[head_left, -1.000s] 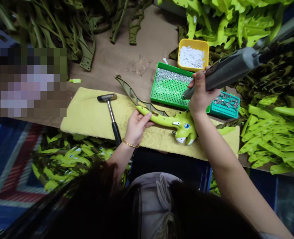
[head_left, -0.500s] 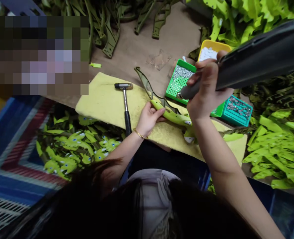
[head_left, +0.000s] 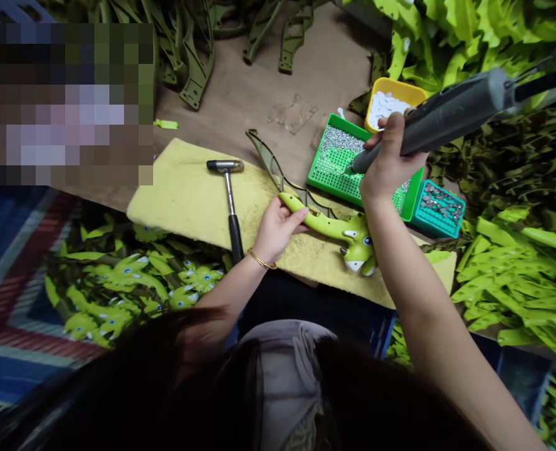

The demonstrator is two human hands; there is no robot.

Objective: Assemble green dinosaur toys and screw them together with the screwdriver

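Leaning over the bench edge, the person works with both arms stretched forward, and just below the left arm lies a heap of finished toys (head_left: 131,282), lime green with blue eyes. On the near side of the bench lies a yellow pad (head_left: 183,194), and on it a green toy dinosaur (head_left: 341,233), head toward the right, resting across a dark green part (head_left: 271,160) whose tip sticks out beyond the pad. The left hand (head_left: 278,227) grips the thin end of the dinosaur, fingers curled under it and thumb pressed on top. A hammer (head_left: 230,207) lies on the pad just left of that hand, head pointing away. Farther on, the right hand (head_left: 385,166) has its fingers wrapped tight around a grey electric screwdriver (head_left: 447,113), raised above the pad, with the tip angled down over a green tray (head_left: 335,174) of small screws. Beside the tray sits a teal box (head_left: 430,225) holding metal bits, and behind it a yellow bowl (head_left: 402,88) of white pieces. Bright green parts (head_left: 508,275) pile up at the right, and dark green parts (head_left: 188,50) cover the far side.
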